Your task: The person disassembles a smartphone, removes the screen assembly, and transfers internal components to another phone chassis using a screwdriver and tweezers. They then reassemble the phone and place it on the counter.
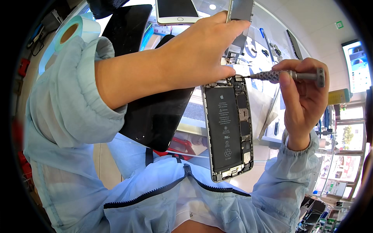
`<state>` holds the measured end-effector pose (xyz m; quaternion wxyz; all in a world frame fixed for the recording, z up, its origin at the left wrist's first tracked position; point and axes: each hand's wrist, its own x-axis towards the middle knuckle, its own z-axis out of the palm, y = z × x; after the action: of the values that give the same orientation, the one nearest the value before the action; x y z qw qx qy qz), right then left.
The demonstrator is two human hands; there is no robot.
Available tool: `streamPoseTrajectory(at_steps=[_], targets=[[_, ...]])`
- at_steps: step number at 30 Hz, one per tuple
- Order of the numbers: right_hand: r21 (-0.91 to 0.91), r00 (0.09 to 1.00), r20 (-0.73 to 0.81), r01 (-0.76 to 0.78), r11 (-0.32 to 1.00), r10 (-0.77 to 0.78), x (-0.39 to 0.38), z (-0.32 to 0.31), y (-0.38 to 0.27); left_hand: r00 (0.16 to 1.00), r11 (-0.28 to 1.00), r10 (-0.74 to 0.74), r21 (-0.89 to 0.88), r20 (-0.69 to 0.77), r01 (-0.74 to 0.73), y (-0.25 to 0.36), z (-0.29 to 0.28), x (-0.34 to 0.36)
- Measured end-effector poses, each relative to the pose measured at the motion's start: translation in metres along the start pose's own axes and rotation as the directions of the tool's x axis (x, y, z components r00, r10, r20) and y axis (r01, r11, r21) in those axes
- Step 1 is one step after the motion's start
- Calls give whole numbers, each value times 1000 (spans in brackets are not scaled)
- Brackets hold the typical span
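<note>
An opened smartphone [244, 126] lies with its black battery [223, 128] and inner boards bare. From its top end a metal-backed screen panel [241, 15] stands lifted away. My left hand [202, 50] reaches across from the left, its fingers closed on this panel and its thumb resting by the phone's top edge. Some of those fingers are hidden behind the panel. In my right hand [305, 89] is a slim grey screwdriver [268, 75] with a dimpled grip, pinched between thumb and fingers. Its tip points left and meets the phone's top right corner; any screw there is too small to make out.
A large black tablet-like panel [155, 116] lies under my left forearm. Behind are a white phone [177, 11] and another dark panel [130, 27]. A pale tape roll [74, 31] stands at left. Small parts [275, 51] and a blue pen [262, 33] lie beyond the screwdriver.
</note>
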<state>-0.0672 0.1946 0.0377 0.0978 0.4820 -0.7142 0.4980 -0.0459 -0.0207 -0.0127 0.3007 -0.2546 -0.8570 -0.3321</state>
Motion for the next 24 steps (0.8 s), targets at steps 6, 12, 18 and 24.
streamPoseTrajectory(at_steps=[6,12,18,24], targets=[[3,1000,-27,15,1000,-15,-1,1,-3,1000,1000,9,3,-8,-9,-1,0,0],[14,1000,-16,8,1000,-7,-2,2,-1,1000,1000,1,-18,-1,-1,-1,0,0],[-3,1000,-4,6,1000,-6,-1,3,1,1000,1000,13,3,-8,-13,-2,0,0],[60,999,-32,-29,998,31,0,0,5,1000,1000,11,4,-6,-11,-2,0,0]])
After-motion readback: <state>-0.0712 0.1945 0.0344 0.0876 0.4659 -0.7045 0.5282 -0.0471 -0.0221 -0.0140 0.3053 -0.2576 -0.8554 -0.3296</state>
